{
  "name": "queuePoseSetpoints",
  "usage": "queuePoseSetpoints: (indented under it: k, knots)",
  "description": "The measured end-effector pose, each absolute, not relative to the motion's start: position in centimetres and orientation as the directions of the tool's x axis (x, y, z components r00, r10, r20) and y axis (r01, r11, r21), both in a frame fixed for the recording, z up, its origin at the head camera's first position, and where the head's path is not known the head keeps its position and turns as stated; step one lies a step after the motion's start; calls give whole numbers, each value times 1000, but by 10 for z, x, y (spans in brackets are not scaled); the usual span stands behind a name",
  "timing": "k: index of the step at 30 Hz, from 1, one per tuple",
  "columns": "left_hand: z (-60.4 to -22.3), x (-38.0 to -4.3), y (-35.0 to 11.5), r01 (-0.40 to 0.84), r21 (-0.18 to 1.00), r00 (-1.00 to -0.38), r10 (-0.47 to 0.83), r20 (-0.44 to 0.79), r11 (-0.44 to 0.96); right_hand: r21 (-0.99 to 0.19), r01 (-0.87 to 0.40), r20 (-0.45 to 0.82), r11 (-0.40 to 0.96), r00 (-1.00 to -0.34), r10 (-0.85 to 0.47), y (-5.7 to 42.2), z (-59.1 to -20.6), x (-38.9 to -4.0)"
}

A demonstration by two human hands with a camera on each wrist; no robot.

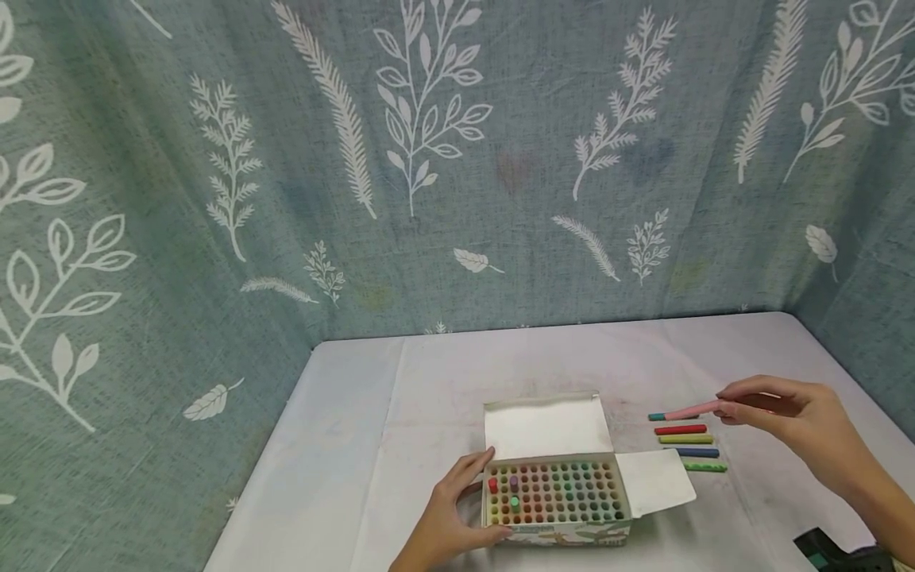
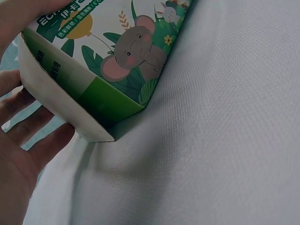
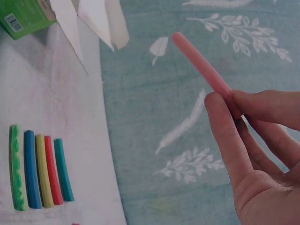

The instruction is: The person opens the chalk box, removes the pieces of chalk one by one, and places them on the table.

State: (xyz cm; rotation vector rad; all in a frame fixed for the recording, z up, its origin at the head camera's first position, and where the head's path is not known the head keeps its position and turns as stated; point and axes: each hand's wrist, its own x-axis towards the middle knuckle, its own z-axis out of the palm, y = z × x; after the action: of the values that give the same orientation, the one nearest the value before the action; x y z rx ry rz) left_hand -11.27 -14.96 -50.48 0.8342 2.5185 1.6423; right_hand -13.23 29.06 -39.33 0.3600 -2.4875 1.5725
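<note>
A white-lidded chalk box (image 1: 557, 532) stands with its top folded back, showing a grid of round holes. Red, purple and green stick ends poke up at its left side. My left hand (image 1: 452, 508) grips the box's left end, thumb at the front and fingers toward the back. In the left wrist view, those fingers lie by a side flap (image 2: 61, 93). To the right of the box, my right hand (image 1: 793, 409) pinches one end of a pink chalk stick (image 3: 201, 63) between thumb and fingers. It is held above the row of other sticks.
Teal (image 3: 64, 168), red (image 1: 679, 430), yellow (image 1: 685, 438), blue (image 1: 696, 453) and patterned green (image 1: 705, 467) sticks lie in a row on the white tablecloth (image 1: 343, 445). A side flap (image 1: 654, 481) juts right from the box. A leaf-printed curtain (image 1: 515, 175) stands behind the table.
</note>
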Motion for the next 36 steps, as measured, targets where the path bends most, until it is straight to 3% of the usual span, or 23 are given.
queuePoseSetpoints:
  k: [26,36]
  knots:
    - [-506,-112,-152,395,873,-866,432,250,286,-869,-142,186,474,-981,47,333,-422,-142]
    - [-508,-112,-153,402,874,-861,439,258,275,-899,-80,133,430,-987,94,347,-438,-147]
